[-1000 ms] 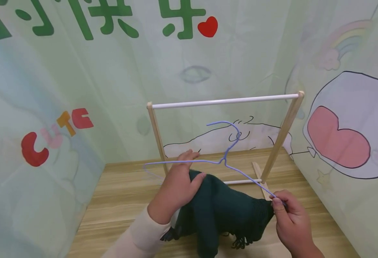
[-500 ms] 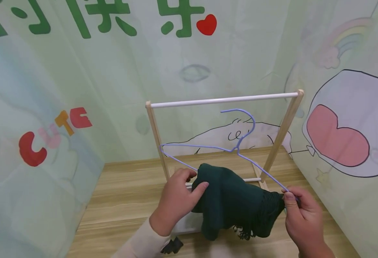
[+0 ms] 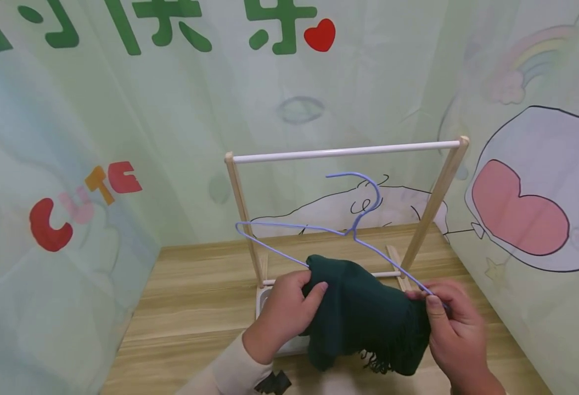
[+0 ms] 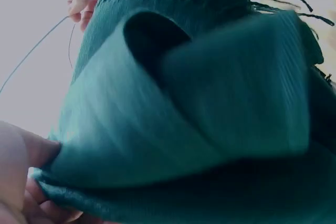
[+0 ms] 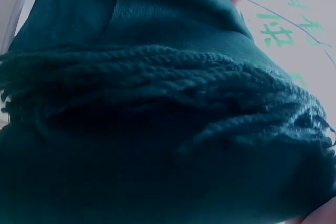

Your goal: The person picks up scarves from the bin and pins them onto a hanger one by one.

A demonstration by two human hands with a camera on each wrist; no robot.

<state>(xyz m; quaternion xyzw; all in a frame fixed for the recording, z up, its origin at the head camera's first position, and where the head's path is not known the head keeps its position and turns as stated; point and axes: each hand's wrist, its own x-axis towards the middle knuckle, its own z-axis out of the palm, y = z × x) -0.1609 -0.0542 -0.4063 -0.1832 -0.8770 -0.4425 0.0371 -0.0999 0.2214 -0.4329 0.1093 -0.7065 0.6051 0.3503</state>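
Note:
A dark green fringed scarf (image 3: pixel 363 307) drapes over the lower bar of a blue wire clothes hanger (image 3: pixel 289 226), whose hook points up and left in the head view. My left hand (image 3: pixel 286 304) pinches the scarf's left edge between thumb and fingers, beside the bare left part of the lower bar. At the hanger's right corner my right hand (image 3: pixel 454 323) grips the wire, its fingertips right at the scarf's edge. In the left wrist view the scarf (image 4: pixel 131 114) hangs in a loose fold. Twisted fringe (image 5: pixel 157 61) fills the middle of the right wrist view.
Behind the hanger stands a small wooden rack with a white top rod (image 3: pixel 343 153). A white tray (image 3: pixel 291 346) lies partly hidden under the scarf on the wood-grain tabletop (image 3: pixel 190 285). Printed curtains (image 3: pixel 195 120) enclose the back and sides.
My left hand has come down from the hanger's upper left arm and now pinches the scarf. The hanger rose and moved right, then shifted slightly back left. The white tray has come into view.

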